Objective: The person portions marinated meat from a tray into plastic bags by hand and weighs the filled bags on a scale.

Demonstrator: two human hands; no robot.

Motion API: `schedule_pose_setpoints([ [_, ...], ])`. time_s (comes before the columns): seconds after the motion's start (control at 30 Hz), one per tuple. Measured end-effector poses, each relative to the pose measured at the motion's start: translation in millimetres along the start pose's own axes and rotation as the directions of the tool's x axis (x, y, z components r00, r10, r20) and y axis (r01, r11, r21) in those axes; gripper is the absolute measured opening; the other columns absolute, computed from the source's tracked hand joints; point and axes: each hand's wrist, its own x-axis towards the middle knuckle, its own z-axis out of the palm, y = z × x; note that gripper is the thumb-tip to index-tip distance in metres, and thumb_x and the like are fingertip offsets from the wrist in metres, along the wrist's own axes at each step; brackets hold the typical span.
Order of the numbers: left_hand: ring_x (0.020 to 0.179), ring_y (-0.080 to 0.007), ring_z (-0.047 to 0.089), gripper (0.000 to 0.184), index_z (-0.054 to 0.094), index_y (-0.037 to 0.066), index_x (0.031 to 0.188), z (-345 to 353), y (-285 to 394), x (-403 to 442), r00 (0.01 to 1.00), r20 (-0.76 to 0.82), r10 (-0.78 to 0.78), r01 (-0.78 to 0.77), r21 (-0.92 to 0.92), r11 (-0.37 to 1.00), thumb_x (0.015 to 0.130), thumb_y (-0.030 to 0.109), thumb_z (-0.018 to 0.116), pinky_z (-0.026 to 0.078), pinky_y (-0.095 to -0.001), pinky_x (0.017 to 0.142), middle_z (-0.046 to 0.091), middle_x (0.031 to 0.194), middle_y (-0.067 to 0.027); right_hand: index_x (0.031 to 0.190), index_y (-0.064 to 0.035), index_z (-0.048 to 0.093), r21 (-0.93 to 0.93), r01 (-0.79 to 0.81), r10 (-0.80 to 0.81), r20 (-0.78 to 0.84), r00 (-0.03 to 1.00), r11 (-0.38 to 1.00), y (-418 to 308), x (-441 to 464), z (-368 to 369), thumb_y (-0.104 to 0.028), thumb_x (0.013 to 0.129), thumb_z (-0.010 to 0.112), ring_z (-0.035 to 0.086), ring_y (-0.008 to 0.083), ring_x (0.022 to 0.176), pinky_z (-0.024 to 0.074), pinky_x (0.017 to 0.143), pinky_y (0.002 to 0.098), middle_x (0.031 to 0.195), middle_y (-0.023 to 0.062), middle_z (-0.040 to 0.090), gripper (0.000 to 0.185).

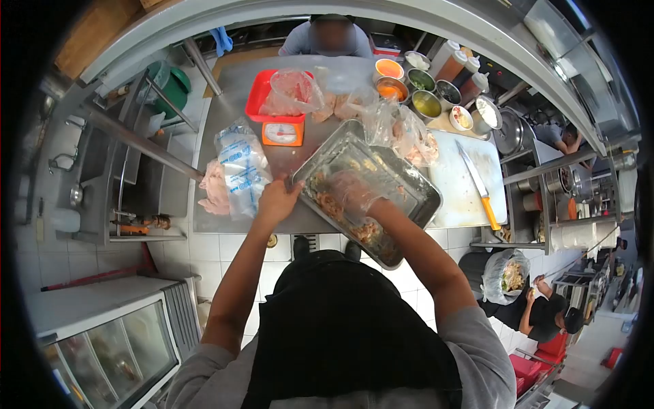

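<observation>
My left hand [278, 202] grips the left corner of a deep rectangular metal tray [422, 195], its fingers closed on the rim. The tray sits tilted, its near corner past the table's front edge. Inside, my right hand [351, 193] wears a clear plastic glove and reaches down among wet, chopped pieces of food [330, 205] that look like marinated meat. Glare and the glove blur its fingers, so their grip cannot be made out. Left of the tray lie a printed plastic bag [242, 167] and pale raw meat [216, 189], perhaps chicken.
An orange scale [283, 133] carries a red tray [257, 102] with bagged meat. More clear bags [409, 133] lie behind the metal tray. At right, a knife [470, 167] rests on a white cutting board [446, 194]. Sauce bowls [426, 103] stand behind. A person [330, 37] is across the table.
</observation>
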Motion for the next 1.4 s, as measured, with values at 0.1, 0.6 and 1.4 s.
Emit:
schedule_pose_setpoints([
  [0.1,0.095,-0.0479,0.067,0.041,0.065,-0.001,0.116,28,-23,20,1.000,-0.014,0.017,-0.017,0.021,1.000,0.093,0.032,0.064,0.053,-0.0523,0.083,0.069,0.095,-0.0311,0.140,-0.0005,0.048,-0.110,0.098,-0.081,0.149,0.986,0.989,-30,-10,-31,-0.012,0.098,0.048,0.058,0.0381,0.116,0.0455,0.104,0.0429,0.119,0.0205,0.063,0.043],
  [0.6,0.076,-0.0451,0.067,0.023,0.063,-0.006,0.102,45,-26,29,0.997,-0.074,-0.032,0.012,-0.255,0.967,0.093,0.015,0.058,0.052,-0.0481,0.068,0.066,0.076,-0.0279,0.110,-0.0027,0.065,-0.105,0.033,-0.016,0.161,0.987,0.994,-15,-137,-12,-0.019,0.087,0.063,0.061,0.0366,0.106,0.0507,0.094,0.0442,0.110,0.0175,0.064,0.029],
  [1.4,0.077,-0.0369,0.070,0.031,0.061,-0.002,0.088,28,-27,20,0.993,0.071,-0.096,0.114,-0.321,0.940,0.095,0.028,0.066,0.053,-0.0437,0.069,0.069,0.077,-0.0211,0.109,-0.0017,0.063,0.776,-0.368,0.482,0.095,0.871,0.513,16,-139,-101,-0.004,0.079,0.079,0.071,0.0218,0.093,0.0562,0.082,0.0338,0.104,0.0108,0.069,0.034],
])
